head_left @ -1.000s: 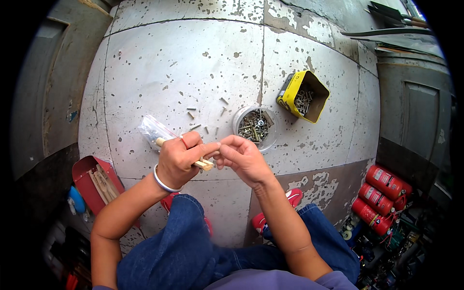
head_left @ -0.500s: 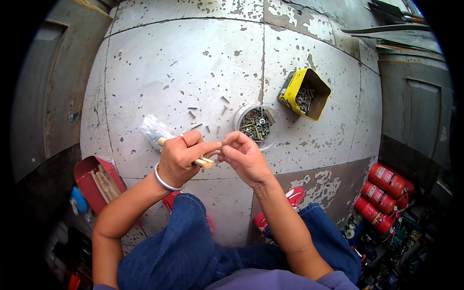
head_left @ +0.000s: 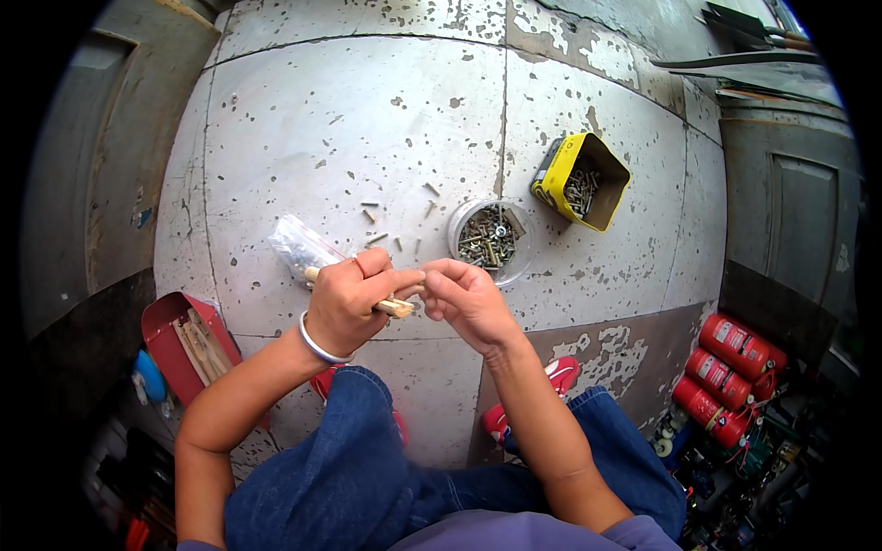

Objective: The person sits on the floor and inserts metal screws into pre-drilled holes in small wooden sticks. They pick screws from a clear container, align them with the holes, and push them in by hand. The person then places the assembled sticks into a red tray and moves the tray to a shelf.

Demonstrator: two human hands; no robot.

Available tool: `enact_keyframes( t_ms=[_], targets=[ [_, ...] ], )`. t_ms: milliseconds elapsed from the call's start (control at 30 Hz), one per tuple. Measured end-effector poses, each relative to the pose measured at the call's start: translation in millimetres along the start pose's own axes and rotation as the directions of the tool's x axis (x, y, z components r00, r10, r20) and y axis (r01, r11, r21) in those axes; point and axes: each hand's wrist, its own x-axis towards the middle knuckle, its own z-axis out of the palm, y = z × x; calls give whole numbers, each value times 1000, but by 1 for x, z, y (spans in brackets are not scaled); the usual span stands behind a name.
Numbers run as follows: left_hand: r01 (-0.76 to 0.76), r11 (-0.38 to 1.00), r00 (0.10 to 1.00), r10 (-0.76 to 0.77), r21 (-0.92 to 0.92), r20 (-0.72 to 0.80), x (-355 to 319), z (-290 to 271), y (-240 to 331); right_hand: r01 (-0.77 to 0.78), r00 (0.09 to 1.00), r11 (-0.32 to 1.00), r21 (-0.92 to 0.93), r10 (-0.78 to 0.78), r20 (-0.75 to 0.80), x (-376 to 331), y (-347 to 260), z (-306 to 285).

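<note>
Here's the left hand point(head_left: 351, 298), its grip wrapped around a pale wooden piece point(head_left: 397, 308), one end poking out toward four o'clock, the other toward ten! The right hand point(head_left: 470, 303) faces it at three o'clock, grip narrowed to a pinch by the left fingertips; whether it holds anything, I cannot tell. Loose metal fasteners point(head_left: 369, 217) dot the floor point(head_left: 349, 129) at the left hand's twelve, a clear plastic bag point(head_left: 306, 244) near eleven, and a fastener-filled clear tub point(head_left: 525, 258) at the right hand's one.
</note>
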Motion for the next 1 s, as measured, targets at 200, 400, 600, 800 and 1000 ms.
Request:
enact_keyframes(
  t_ms=[200,400,600,800,1000],
  targets=[
    [399,848,914,-335,-350,231,3,6,-2,-73,997,994,-82,71,-39,-6,-14,-14],
    [669,-305,618,-279,-678,735,5,-7,-16,109,764,726,-679,-498,-410,-21,-49,-25],
    [630,-377,654,-214,-679,726,7,-10,-11,321,734,30,-947,-640,229,-15,-21,47],
    [620,-365,668,-218,-694,711,10,-19,-3,319,565,-192,-928,-748,349,-5,-6,49],
    [618,-395,647,-234,-679,726,9,-22,-4,338,564,-222,-915,-730,386,-2,-11,44]
  ],
)
